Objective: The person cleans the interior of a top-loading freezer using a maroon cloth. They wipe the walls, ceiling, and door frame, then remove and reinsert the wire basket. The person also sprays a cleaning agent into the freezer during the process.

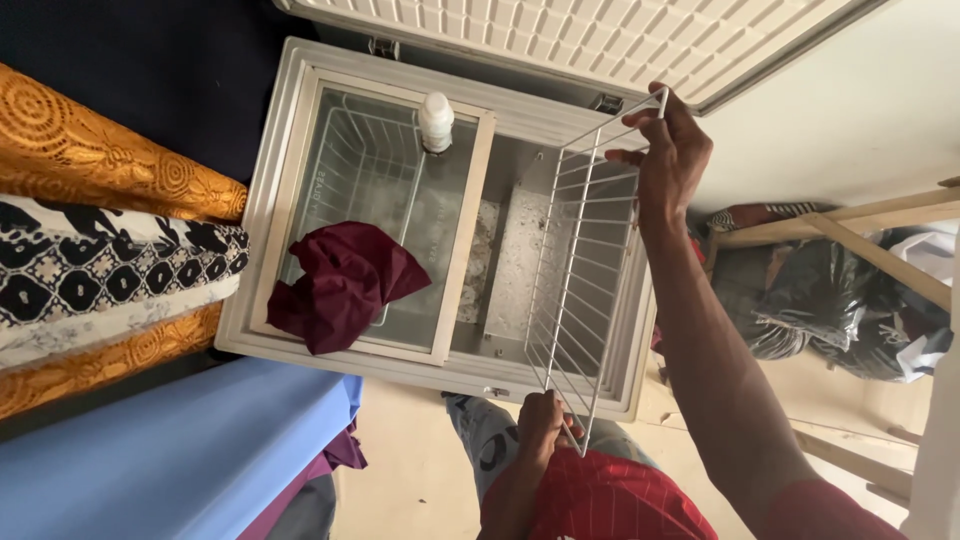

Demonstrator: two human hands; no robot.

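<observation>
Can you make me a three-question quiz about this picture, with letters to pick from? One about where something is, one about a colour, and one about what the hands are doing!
1. Where is the crumpled cloth?
A. On the glass sliding lid of the chest freezer
B. On the floor
C. Inside the wire basket

2. What colour is that cloth?
A. Yellow
B. Dark red
C. Green

3. What are the two hands doing?
A. Resting in a lap
B. Both gripping the white wire basket
C. Folding the cloth

Answers:
1. A, the cloth lies on the glass pane over the freezer's one side.
2. B, it is a deep maroon red.
3. B, the left hand grips the basket's near edge and the right hand its far rim, holding it tilted over the open freezer.
</observation>
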